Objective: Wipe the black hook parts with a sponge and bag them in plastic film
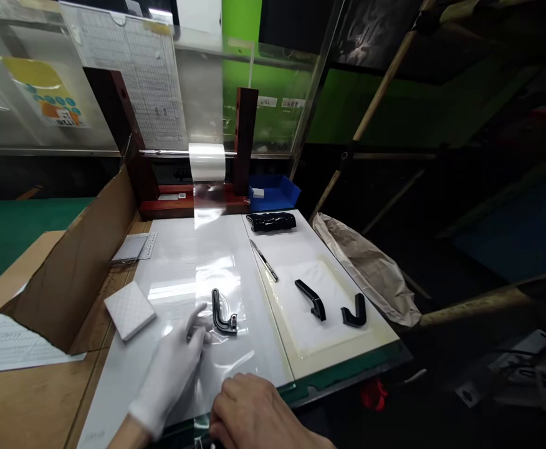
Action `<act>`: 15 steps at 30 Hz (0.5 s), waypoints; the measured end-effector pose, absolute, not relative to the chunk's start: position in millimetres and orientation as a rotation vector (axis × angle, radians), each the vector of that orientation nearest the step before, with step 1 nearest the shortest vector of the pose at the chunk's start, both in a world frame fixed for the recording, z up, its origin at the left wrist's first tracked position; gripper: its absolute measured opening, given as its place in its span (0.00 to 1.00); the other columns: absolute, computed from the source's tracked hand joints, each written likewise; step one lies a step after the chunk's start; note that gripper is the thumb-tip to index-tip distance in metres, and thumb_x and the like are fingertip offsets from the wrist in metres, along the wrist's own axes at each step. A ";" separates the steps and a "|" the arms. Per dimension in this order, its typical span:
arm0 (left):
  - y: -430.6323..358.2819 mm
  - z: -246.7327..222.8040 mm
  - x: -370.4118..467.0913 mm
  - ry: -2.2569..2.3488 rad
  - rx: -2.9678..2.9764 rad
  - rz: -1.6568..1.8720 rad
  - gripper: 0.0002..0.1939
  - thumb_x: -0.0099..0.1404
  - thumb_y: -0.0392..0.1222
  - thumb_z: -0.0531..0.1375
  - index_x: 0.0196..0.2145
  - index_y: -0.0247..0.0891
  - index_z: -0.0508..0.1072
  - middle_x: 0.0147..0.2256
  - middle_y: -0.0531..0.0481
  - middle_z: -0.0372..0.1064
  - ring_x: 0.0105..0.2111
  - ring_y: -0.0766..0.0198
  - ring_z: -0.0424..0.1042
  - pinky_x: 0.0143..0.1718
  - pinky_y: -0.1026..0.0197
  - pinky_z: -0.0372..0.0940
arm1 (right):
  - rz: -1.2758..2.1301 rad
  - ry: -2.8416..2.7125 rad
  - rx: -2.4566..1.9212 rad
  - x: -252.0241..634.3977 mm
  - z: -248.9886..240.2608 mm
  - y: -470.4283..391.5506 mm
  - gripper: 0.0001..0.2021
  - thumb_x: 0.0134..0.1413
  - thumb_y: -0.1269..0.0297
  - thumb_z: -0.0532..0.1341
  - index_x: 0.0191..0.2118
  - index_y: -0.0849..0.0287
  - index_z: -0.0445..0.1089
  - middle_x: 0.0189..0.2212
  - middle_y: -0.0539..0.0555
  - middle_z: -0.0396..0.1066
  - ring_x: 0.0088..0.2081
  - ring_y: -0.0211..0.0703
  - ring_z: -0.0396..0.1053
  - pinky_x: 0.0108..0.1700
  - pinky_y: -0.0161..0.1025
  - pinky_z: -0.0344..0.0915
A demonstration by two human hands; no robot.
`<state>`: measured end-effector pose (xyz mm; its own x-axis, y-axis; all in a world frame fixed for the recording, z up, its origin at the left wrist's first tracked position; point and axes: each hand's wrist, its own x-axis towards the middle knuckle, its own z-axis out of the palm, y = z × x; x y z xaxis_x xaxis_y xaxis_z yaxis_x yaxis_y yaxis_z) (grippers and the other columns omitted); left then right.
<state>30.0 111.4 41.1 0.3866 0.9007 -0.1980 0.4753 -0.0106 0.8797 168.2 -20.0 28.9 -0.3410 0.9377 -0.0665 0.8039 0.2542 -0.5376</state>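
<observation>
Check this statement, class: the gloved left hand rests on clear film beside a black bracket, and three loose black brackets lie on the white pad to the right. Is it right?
Not quite. The head view shows two brackets on the white pad, not three. The rest stands: the gloved left hand rests on the clear film beside a black bracket.

On the bench (pixel 263 349): film strip (pixel 212 293) down the middle from a roll (pixel 206 161) at the back, L-shaped part (pixel 223 312) lying on it. Left hand (pixel 172 368) just left of the part; right hand (pixel 254 415) at the near edge. Foam block (pixel 129 310) further left. To the right, a pen (pixel 263 260), two more parts (pixel 311 299) (pixel 354 312) side by side. Behind those, a tray (pixel 273 191).
</observation>
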 end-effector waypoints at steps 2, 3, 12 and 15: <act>95.2 32.5 8.9 1.057 1.749 0.500 0.19 0.66 0.47 0.58 0.52 0.43 0.78 0.45 0.45 0.80 0.46 0.52 0.79 0.50 0.54 0.72 | 0.688 -2.174 -1.591 172.9 50.0 -20.2 0.03 0.65 0.65 0.61 0.38 0.56 0.68 0.40 0.51 0.71 0.41 0.43 0.67 0.43 0.39 0.64; 88.1 29.3 0.2 0.948 1.799 0.477 0.17 0.65 0.45 0.59 0.50 0.45 0.79 0.49 0.46 0.79 0.50 0.52 0.77 0.55 0.54 0.70 | 0.679 -2.118 -1.575 175.6 61.5 -18.8 0.03 0.65 0.65 0.62 0.38 0.56 0.68 0.42 0.51 0.71 0.44 0.43 0.67 0.46 0.40 0.65; 82.7 35.9 -1.3 0.988 1.747 0.515 0.14 0.71 0.52 0.58 0.44 0.45 0.82 0.42 0.48 0.80 0.41 0.59 0.78 0.46 0.61 0.71 | 1.239 -1.445 -1.571 216.0 105.4 16.1 0.16 0.60 0.50 0.67 0.51 0.48 0.74 0.49 0.50 0.76 0.50 0.48 0.73 0.48 0.41 0.70; 98.0 47.1 9.7 1.191 1.559 0.539 0.23 0.66 0.62 0.60 0.41 0.41 0.81 0.39 0.48 0.81 0.43 0.56 0.79 0.47 0.61 0.71 | 1.156 -1.308 -1.496 224.9 95.9 37.0 0.16 0.61 0.53 0.67 0.51 0.53 0.74 0.46 0.51 0.78 0.49 0.45 0.75 0.50 0.40 0.71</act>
